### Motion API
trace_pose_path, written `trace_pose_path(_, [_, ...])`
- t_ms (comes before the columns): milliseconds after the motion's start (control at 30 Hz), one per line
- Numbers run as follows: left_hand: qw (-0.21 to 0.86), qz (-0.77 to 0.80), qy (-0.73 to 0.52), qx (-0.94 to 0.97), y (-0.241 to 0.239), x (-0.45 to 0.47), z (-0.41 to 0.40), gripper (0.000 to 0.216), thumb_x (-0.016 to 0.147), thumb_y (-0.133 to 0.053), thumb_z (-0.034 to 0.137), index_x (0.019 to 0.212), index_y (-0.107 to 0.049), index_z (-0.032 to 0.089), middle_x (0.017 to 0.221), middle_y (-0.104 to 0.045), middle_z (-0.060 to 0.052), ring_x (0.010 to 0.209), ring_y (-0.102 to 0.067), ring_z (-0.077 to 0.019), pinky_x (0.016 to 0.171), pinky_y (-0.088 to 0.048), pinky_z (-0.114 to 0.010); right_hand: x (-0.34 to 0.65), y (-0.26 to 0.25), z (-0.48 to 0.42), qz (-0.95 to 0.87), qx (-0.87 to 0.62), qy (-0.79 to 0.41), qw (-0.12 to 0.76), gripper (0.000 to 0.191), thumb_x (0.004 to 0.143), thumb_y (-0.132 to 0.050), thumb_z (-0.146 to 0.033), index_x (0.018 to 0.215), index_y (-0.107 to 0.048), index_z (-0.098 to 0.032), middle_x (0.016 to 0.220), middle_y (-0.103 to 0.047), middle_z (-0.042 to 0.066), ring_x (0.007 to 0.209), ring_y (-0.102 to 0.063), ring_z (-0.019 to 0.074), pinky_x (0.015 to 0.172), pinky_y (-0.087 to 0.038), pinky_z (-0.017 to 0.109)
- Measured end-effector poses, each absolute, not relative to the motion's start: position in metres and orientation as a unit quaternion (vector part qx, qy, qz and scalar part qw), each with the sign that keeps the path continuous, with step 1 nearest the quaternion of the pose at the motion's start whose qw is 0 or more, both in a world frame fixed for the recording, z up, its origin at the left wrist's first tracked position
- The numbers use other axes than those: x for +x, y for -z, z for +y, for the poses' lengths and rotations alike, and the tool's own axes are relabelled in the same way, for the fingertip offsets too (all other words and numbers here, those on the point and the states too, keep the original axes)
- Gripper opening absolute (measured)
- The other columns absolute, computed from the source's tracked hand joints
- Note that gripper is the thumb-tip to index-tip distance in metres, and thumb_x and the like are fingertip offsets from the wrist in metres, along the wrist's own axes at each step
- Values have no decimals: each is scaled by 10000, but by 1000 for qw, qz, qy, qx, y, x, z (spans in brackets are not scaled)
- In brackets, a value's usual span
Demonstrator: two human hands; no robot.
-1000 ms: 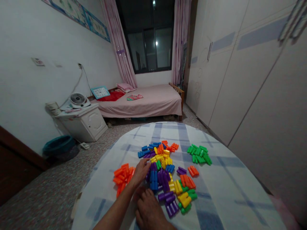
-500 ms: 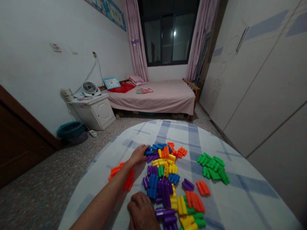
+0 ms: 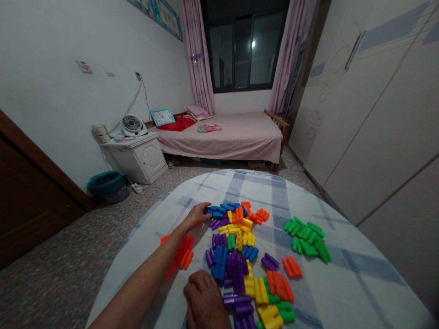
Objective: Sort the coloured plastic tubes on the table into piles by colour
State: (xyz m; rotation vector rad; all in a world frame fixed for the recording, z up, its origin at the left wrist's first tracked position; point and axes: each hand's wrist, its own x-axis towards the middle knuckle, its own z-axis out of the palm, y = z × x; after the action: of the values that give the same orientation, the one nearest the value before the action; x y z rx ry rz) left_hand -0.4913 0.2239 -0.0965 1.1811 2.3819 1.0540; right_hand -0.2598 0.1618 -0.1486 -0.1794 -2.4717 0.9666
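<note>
My left hand (image 3: 197, 216) reaches across the table to the left end of a heap of blue plastic tube blocks (image 3: 219, 209). Its fingers close around a blue block there, mostly covered by the fingertips. Nearer to me, my right hand (image 3: 206, 299) rests with bent fingers beside purple blocks (image 3: 236, 269) and a blue block (image 3: 219, 263); anything under its fingers is hidden. Yellow blocks (image 3: 235, 229), a small green block (image 3: 231, 241) and orange blocks (image 3: 258, 214) lie mixed in the middle.
Orange blocks (image 3: 185, 251) lie partly behind my left forearm. A green pile (image 3: 308, 236) sits to the right on the checked tablecloth (image 3: 360, 292). Beyond the round table stand a bed (image 3: 236, 137), a white cabinet (image 3: 147, 157) and a wardrobe (image 3: 363, 119).
My left hand has shifted slightly left along the blue heap, with its fingers lifted a little. The right hand stays beside the purple blocks. The whole view has tilted slightly.
</note>
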Motion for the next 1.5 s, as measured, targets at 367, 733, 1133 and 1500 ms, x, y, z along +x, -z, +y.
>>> trace_pose_path(367, [93, 853, -382, 343, 84, -526, 228, 401, 833, -380, 341, 991, -670, 112, 848, -695, -67, 729, -625, -162, 644, -487, -254, -265, 164, 159, -905, -72, -332, 256, 338, 568, -526, 0, 833, -525, -211, 950, -534, 35, 920, -477, 205, 803, -387, 344])
trace_pose_path(733, [12, 910, -190, 367, 90, -542, 219, 310, 733, -574, 157, 1029, -664, 169, 1171, -619, -114, 1153, -520, -259, 993, -383, -366, -273, 180, 157, -899, -68, -285, 326, 306, 570, -559, -6, 795, -497, -204, 881, -528, 26, 833, -471, 192, 715, -373, 322])
trace_pose_path(1133, [46, 814, -147, 560, 97, -490, 245, 283, 792, -581, 201, 1072, -618, 194, 1065, -660, -62, 1000, -596, -187, 879, -435, -269, -272, 177, 155, -891, -76, -286, 345, 344, 512, -526, 9, 782, -488, -201, 863, -537, 26, 816, -479, 188, 687, -361, 312])
trace_pose_path(1500, [-73, 889, -125, 434, 71, -524, 237, 199, 852, -481, 200, 1005, -605, 169, 1059, -622, -89, 1029, -556, -220, 855, -432, -304, -276, 185, 158, -886, -56, -268, 373, 365, 473, -516, 9, 774, -487, -195, 837, -520, 24, 783, -475, 179, 664, -353, 301])
